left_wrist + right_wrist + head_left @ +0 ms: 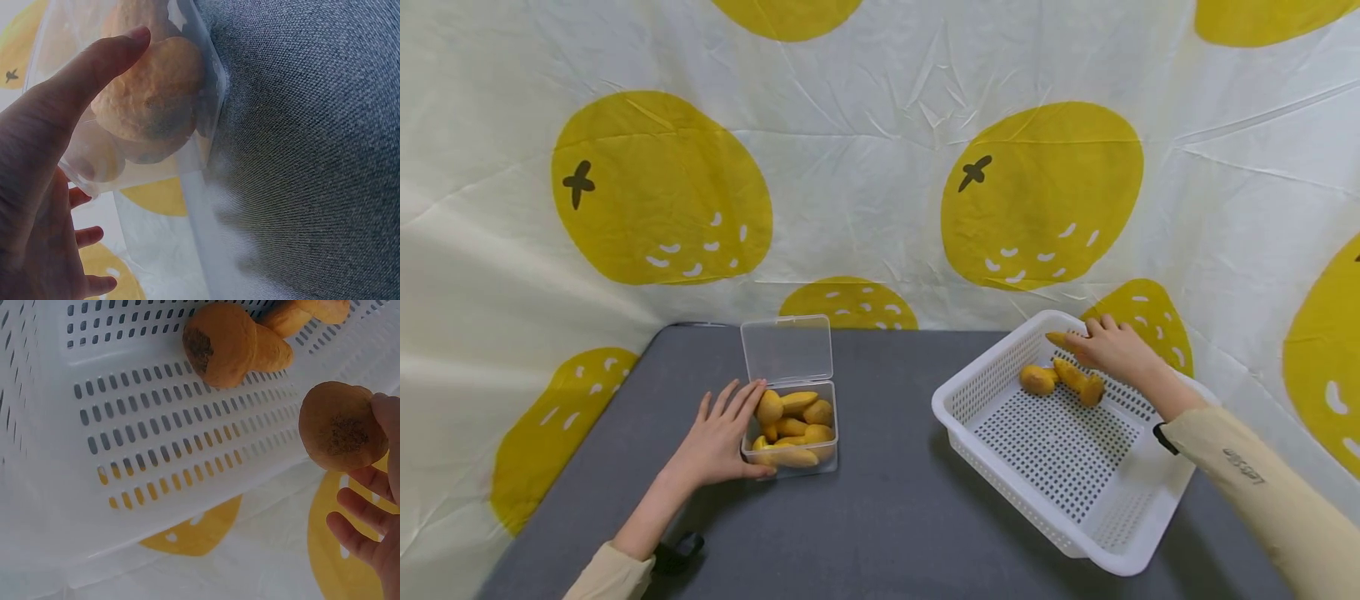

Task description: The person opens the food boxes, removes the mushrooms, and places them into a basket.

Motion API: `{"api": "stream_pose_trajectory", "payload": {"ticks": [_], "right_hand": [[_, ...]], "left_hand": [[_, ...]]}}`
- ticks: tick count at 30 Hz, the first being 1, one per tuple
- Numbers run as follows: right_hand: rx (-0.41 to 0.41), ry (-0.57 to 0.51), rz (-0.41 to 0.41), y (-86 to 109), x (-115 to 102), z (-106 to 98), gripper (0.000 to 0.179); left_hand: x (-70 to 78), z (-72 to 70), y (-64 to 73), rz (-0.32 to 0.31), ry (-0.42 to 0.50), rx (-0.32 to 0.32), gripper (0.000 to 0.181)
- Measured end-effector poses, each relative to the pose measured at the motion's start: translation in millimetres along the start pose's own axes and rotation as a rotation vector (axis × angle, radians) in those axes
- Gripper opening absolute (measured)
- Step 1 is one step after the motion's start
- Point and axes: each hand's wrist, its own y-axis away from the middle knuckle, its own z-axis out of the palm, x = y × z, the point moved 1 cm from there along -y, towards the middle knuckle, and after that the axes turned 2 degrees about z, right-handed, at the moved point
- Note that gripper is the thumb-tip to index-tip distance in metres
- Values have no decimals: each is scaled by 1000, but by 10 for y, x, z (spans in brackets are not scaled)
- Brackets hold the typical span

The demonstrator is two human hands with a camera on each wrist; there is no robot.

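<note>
My left hand (718,433) touches the left side of a clear plastic box (837,417), its lid standing open at the back. Several yellow-brown mushrooms (801,435) fill the box. In the left wrist view the thumb (94,65) lies across the box's wall; the other fingers are spread, some hidden behind it. At the far right, my right hand (1120,350) pinches a mushroom (342,428) by thumb and fingers, over the back side of a white perforated basket (1000,483). Two more mushrooms lie inside the basket, one round-headed (1037,380) and one longer (1078,382).
Both containers stand on a dark grey tabletop (880,517), box left and basket right, with a gap between them. Behind the table hangs a white cloth (865,192) printed with yellow fruit. The basket's raised rim surrounds its mushrooms.
</note>
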Motion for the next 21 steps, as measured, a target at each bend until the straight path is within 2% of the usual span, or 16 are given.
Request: {"api": "stream_pose_trajectory", "payload": {"ticks": [5,12,14,21], "right_hand": [[-49,9,6,-14,-34,64,30],[3,32,-12,-1,-57,94,32],[14,29,-16,6,-60,94,27],[-18,3,2,47,-106,36,27]], "left_hand": [[-4,6,11,2,-7,-1,123],[-10,1,14,0,-5,-7,123],[-10,-2,15,-2,-3,-16,122],[-14,-8,13,-5,-4,-41,122]]}}
